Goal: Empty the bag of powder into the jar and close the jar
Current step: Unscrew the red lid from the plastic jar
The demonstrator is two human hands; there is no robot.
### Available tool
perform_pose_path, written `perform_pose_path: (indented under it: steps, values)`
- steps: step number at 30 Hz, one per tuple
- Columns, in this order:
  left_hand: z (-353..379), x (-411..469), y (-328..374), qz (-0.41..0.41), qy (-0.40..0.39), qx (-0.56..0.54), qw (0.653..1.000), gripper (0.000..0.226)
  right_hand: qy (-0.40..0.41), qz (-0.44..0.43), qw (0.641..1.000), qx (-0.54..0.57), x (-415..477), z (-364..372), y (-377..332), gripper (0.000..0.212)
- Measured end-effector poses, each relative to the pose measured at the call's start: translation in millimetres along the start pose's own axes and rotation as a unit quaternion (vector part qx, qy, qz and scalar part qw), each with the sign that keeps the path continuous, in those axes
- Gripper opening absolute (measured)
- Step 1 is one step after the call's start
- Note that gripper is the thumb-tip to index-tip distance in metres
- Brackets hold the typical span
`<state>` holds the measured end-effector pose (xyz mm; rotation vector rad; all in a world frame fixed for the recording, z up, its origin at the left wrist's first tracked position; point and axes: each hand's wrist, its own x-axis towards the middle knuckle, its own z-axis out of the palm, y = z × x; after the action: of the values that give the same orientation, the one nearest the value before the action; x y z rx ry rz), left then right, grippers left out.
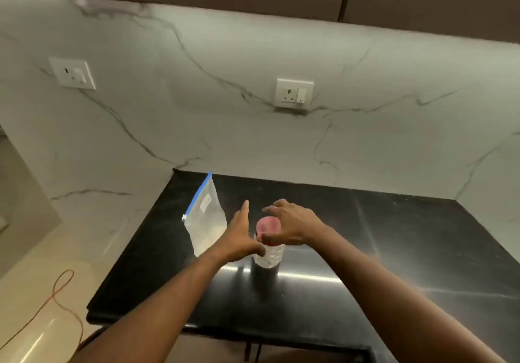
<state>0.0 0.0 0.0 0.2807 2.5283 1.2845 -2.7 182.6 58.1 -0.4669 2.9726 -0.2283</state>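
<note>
A clear textured jar (pixel 269 256) with a pink lid (pixel 267 226) stands on the black countertop (pixel 365 264). To its left a clear zip bag (pixel 204 223) with a blue seal stands upright, white powder in its lower part. My left hand (pixel 239 236) is at the jar's left side, fingers spread, thumb touching the jar's wall. Above the lid my right hand (pixel 292 226) hovers with fingers spread, its thumb at the lid's near rim. Neither hand is clearly closed around the jar or lid.
A marble backsplash with two wall sockets (pixel 294 93) rises behind the counter. The counter's left edge drops to a pale floor where a red cable (pixel 60 292) lies. The countertop stretches to the right of the jar.
</note>
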Motion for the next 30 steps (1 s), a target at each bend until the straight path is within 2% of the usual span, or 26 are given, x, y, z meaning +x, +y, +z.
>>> perform_pose_path:
  steps: [4,7,10,17,21,23,25,26,28,30]
  values:
    - [25,25,-28,-0.010,-0.032,-0.053,0.998,0.127,-0.013,0.023,0.999,-0.036,21,21,6,0.083]
    - [44,38,-43,0.019,-0.014,-0.066,0.998,0.100,0.008,0.035,0.998,-0.049,25,29,2,0.082]
    - [52,41,-51,0.033,0.012,-0.065,0.997,0.083,0.005,0.066,0.997,-0.047,27,32,-3,0.078]
    - [51,49,-70,0.070,0.021,-0.012,0.997,0.094,-0.058,0.073,0.995,-0.040,37,20,-7,0.089]
    - [43,49,-69,0.101,0.008,-0.015,0.995,0.089,-0.136,-0.009,0.988,-0.068,42,8,-7,0.088]
    - [39,50,-66,0.118,-0.001,-0.002,0.993,0.090,-0.172,-0.054,0.982,-0.052,41,2,-8,0.079]
    - [38,51,-66,0.129,-0.008,0.002,0.992,0.092,-0.184,-0.058,0.981,-0.008,39,-3,-11,0.072]
    - [38,52,-67,0.126,-0.011,0.001,0.992,0.092,-0.171,-0.037,0.985,-0.007,39,-3,-13,0.075]
    - [40,55,-70,0.115,-0.017,-0.005,0.993,0.085,-0.128,0.032,0.986,-0.101,42,-2,-15,0.085]
    - [43,56,-71,0.117,-0.007,-0.001,0.993,0.080,-0.107,0.077,0.970,-0.205,43,4,-20,0.086]
